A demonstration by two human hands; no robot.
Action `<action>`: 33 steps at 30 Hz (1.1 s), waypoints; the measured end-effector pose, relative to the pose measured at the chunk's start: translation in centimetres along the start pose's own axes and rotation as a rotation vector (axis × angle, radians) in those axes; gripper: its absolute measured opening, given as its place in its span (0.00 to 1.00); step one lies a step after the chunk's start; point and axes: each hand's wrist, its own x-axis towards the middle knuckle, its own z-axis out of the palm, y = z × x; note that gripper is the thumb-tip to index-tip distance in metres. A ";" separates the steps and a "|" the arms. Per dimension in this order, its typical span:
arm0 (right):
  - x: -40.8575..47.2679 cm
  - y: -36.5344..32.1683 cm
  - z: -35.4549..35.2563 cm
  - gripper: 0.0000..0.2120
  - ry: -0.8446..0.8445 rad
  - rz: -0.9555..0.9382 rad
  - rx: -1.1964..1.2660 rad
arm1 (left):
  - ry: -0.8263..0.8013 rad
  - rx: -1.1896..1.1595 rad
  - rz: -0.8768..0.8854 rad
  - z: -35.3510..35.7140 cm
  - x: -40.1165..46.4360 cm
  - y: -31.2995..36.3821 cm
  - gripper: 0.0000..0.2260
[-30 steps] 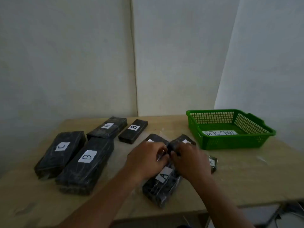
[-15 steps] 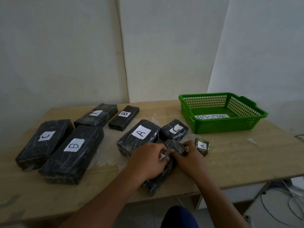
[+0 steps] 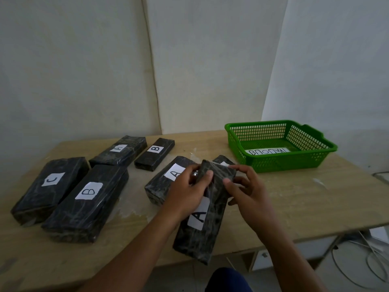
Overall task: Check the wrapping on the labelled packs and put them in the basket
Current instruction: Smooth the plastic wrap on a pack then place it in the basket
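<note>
We hold a long black pack marked A in both hands above the near edge of the wooden table, its far end raised and its near end hanging past the table's front. Our left hand curls round the pack's upper left side, thumb laid across the top face. Our right hand grips the upper right edge, with the thumb on the wrapping and the fingers bent behind it. A bit of clear film seems to bunch under the left fingers, though the view there is too dark for us to be sure.

Just behind the held pack lies another pack marked A, partly covered by our left hand, and a smaller dark pack peeks out beyond it; its label is hidden from us. Farther back lie a long A pack and a narrow B pack side by side. At the left lie a large B pack and a C pack, touching along their long sides.

The green basket stands on the right rear of the table, well apart from the held pack, with a white handwritten paper slip on its floor.
</note>
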 end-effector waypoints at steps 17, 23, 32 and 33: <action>-1.4 -3.6 0.3 0.15 -0.124 -0.236 -0.085 | 0.007 -0.137 0.291 -4.9 -3.3 0.0 0.04; -1.3 -3.6 0.6 0.14 -0.117 -0.249 -0.069 | 0.051 -0.141 0.304 -5.1 -3.5 -0.4 0.08; -1.3 -3.4 1.8 0.20 -0.171 -0.086 -0.011 | 0.144 -0.256 0.103 -4.3 -3.2 0.8 0.14; -1.6 -3.3 2.2 0.20 -0.213 -0.038 -0.012 | 0.173 -0.289 0.049 -4.3 -3.0 0.9 0.15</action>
